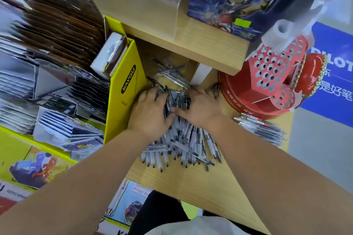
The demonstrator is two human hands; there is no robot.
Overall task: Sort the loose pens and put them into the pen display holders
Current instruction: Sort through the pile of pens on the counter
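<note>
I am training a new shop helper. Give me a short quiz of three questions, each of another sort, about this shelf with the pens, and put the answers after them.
1. True or false: the left hand and the right hand both lie on the pile of pens.
2. What stands directly left of the pile? A) the yellow box B) a glass jar C) a metal basket
3. Fill in: the red pen holder stands to the ____ of the pile.
Key: 1 true; 2 A; 3 right.
</note>
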